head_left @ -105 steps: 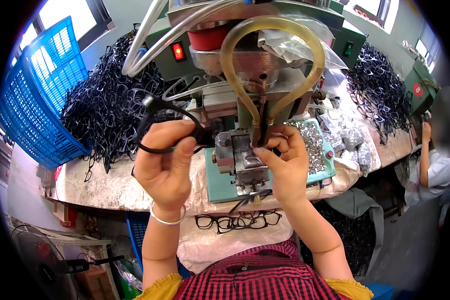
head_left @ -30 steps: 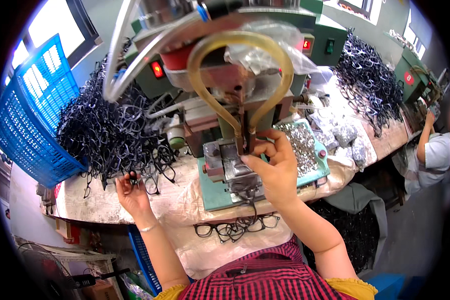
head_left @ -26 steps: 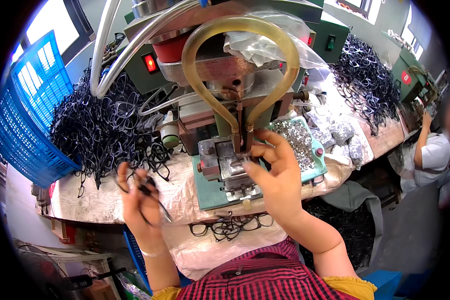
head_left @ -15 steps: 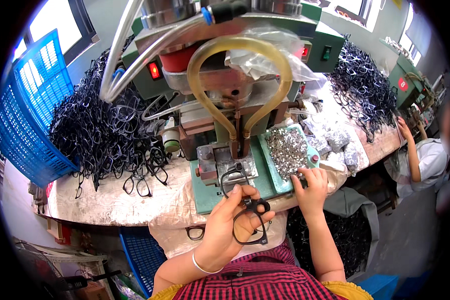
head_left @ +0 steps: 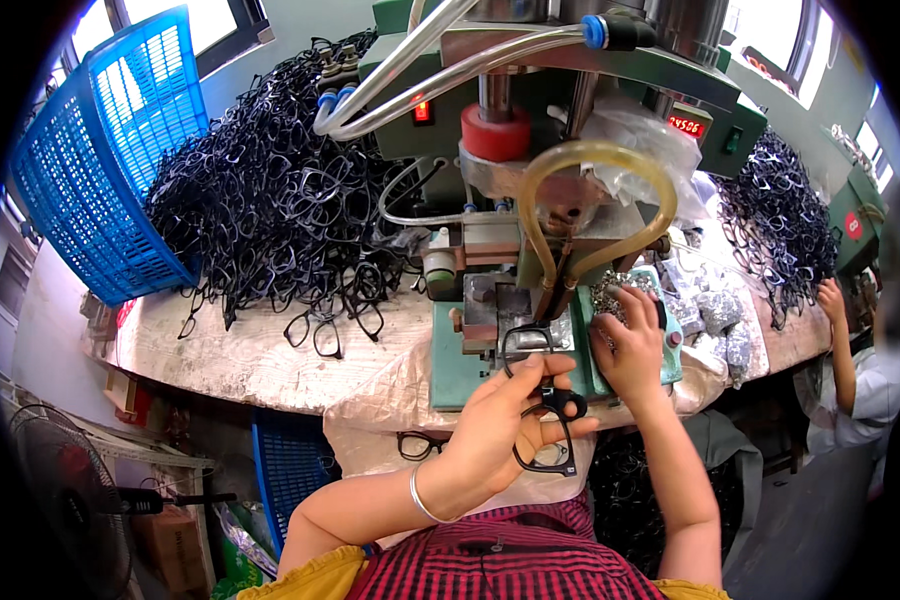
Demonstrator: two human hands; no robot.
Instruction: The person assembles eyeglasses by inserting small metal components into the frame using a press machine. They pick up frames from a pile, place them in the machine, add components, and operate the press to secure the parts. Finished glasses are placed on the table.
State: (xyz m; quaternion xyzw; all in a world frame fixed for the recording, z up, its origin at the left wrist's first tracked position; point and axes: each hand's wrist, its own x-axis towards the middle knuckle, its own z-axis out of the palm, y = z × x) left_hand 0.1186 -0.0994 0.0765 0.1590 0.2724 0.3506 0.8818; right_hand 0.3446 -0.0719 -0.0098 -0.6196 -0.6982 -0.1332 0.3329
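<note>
My left hand [head_left: 485, 430] grips a black eyeglass frame [head_left: 568, 467] without lenses, one rim up by the press and the other below my fingers. A small dark rounded piece [head_left: 573, 404] shows by those fingers; I cannot tell what it is. The upper rim is close to the metal jig [head_left: 515, 305], under the press's tip. My right hand [head_left: 633, 350] reaches into the pale green tray [head_left: 669, 366] among small silvery metal parts [head_left: 610, 290]. Its fingers are bent together, their tips partly hidden; what they pinch cannot be made out.
A looped yellowish hose [head_left: 600, 152] hangs before the press. Heaps of black eyeglass frames [head_left: 280, 190] lie on both sides, beside a blue basket [head_left: 100, 190] at left. Bagged metal parts [head_left: 715, 305] are right of the tray. Another person's hand [head_left: 830, 300] is at far right.
My right hand has moved from the tray's near edge in over the metal parts, its fingers now bent. The left still holds the eyeglass frame by the jig. The whole view has shifted.
</note>
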